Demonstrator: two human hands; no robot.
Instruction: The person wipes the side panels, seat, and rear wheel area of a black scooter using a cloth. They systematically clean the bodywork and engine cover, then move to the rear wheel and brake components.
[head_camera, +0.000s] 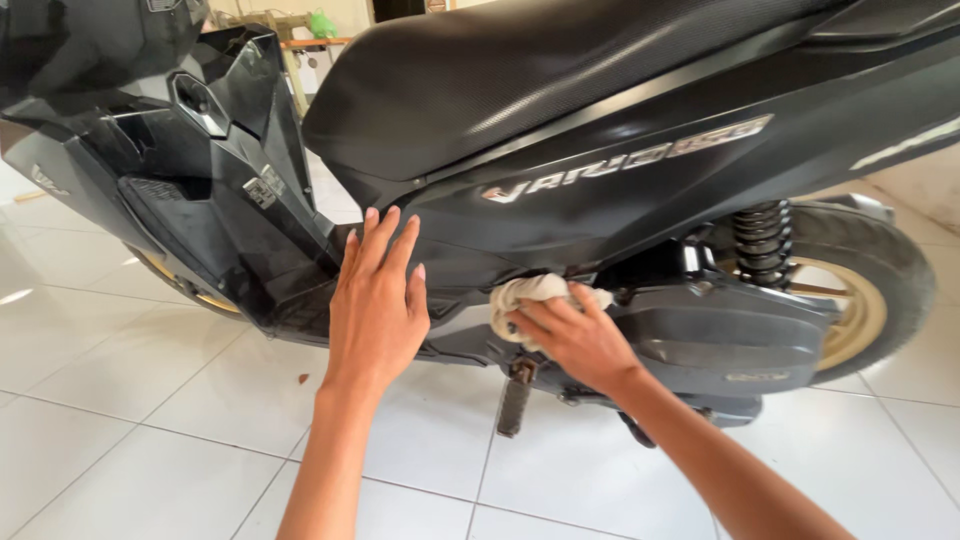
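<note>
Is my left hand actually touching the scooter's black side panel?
Touching. The head view shows the left hand laid flat, fingers spread, against the black side panel with no gap visible. The right hand presses a white cloth lower down.

A crumpled white cloth (528, 300) is pressed against the black scooter's (620, 170) lower side panel, above the engine cover.

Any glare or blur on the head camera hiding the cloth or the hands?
Head view: sharp on both hands, left hand flat on the black scooter panel, right hand pressing the white cloth; glare only on the floor tiles.
</note>
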